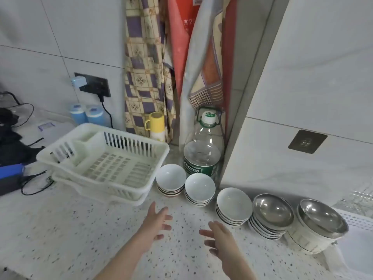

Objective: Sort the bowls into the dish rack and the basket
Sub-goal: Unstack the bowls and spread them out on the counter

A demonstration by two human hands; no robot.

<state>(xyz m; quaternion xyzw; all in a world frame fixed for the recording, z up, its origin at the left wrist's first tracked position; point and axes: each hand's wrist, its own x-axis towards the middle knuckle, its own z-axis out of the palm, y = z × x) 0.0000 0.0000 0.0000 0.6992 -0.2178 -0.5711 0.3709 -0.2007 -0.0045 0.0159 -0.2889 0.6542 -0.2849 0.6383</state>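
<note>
Three stacks of white ceramic bowls stand in a row on the speckled counter: a left stack (170, 182), a middle stack (199, 188) and a right stack (234, 206). Further right are a stack of steel bowls (271, 215) and a large steel bowl (321, 221) sitting on a white pot. A white plastic dish rack (105, 158) sits to the left, nothing in it. A white perforated basket (357, 221) shows at the far right edge. My left hand (156, 223) and my right hand (217, 237) hover above the counter before the bowls, fingers spread, holding nothing.
A large clear water bottle (203, 150) stands behind the bowls by the wall corner. A yellow thermos (156, 126) and two blue containers (86, 114) sit at the back. Cables and dark devices (12, 158) lie at the left. Cloths hang above.
</note>
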